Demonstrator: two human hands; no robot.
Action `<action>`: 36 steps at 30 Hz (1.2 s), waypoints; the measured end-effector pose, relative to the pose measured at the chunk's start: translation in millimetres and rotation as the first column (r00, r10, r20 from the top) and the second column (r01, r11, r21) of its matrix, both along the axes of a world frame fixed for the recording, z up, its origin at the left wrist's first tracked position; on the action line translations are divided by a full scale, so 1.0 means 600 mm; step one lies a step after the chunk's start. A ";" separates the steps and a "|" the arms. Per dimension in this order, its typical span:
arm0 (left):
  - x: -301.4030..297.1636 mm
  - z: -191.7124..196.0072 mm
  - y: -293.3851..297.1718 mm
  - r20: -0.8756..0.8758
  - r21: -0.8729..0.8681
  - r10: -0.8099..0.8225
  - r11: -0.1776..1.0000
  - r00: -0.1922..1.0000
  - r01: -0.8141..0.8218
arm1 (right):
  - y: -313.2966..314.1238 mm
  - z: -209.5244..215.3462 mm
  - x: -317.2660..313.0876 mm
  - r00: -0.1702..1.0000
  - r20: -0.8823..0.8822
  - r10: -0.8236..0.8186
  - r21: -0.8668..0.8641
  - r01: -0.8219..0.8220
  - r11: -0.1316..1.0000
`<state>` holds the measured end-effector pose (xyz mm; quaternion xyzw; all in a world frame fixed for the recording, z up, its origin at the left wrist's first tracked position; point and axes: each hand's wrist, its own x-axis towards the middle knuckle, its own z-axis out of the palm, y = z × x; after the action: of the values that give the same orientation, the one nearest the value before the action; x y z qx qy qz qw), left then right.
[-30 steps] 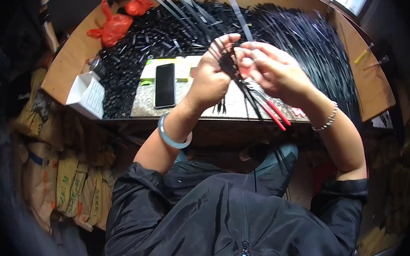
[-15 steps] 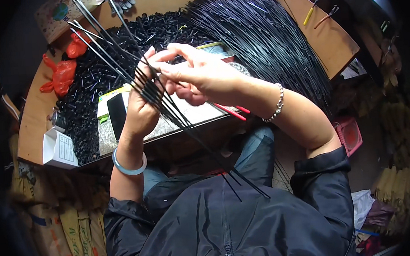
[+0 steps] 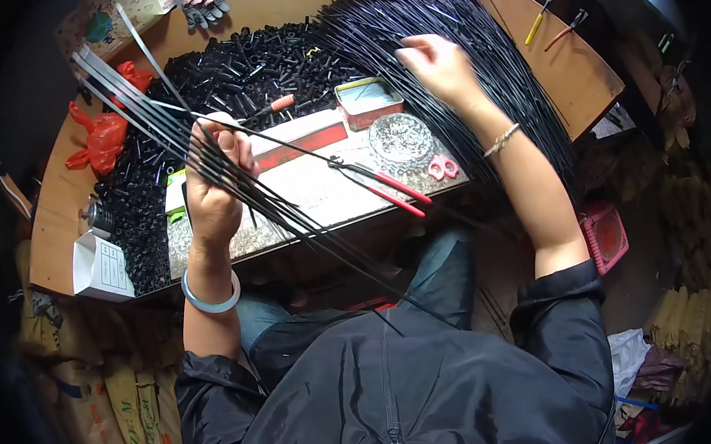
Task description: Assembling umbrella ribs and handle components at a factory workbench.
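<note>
My left hand (image 3: 214,174) is closed around a bundle of long thin black rods (image 3: 289,214). Their upper ends look pale and shiny and spread to the upper left; the lower ends slant down toward my jacket. One rod angles off to the right over the work board. My right hand (image 3: 442,71) is above a large heap of similar black rods (image 3: 478,90) at the right. Its fingers are bent and smeared by motion, so whether they hold anything is unclear. Red-handled pliers (image 3: 382,183) lie on the pale work board (image 3: 304,188) between my hands.
Short black tubes (image 3: 229,66) cover the table's left and back. A tin (image 3: 368,101), a glass dish (image 3: 400,139) and pink scissors (image 3: 442,166) are on the board's right. Red plastic bags (image 3: 102,139) and a white box (image 3: 103,266) line the left edge. Two tools (image 3: 539,21) lie far right.
My right hand has left the bundle and moved right and up to the rod heap. My left hand, still gripping the bundle, has shifted left, uncovering the pliers, tin and dish.
</note>
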<state>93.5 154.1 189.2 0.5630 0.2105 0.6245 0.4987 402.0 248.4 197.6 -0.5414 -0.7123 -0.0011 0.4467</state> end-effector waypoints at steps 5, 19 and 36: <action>-0.019 0.006 -0.002 -0.152 0.000 0.055 0.998 0.987 -0.056 | 0.091 -0.070 0.214 0.620 0.359 -0.698 -0.041 0.758 0.651; 0.018 0.022 0.022 -0.148 0.100 0.097 0.992 0.984 -0.083 | 0.095 0.022 0.274 0.700 0.391 -0.598 -0.155 0.690 0.707; 0.070 0.022 0.038 -0.050 -0.038 -0.038 0.999 0.998 0.036 | -0.094 0.082 0.070 0.929 -0.338 0.153 -0.209 -0.232 0.950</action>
<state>135.4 176.7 202.3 0.5733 0.2240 0.5966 0.5149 444.1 191.9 246.9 -0.5125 -0.6757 0.2180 0.4830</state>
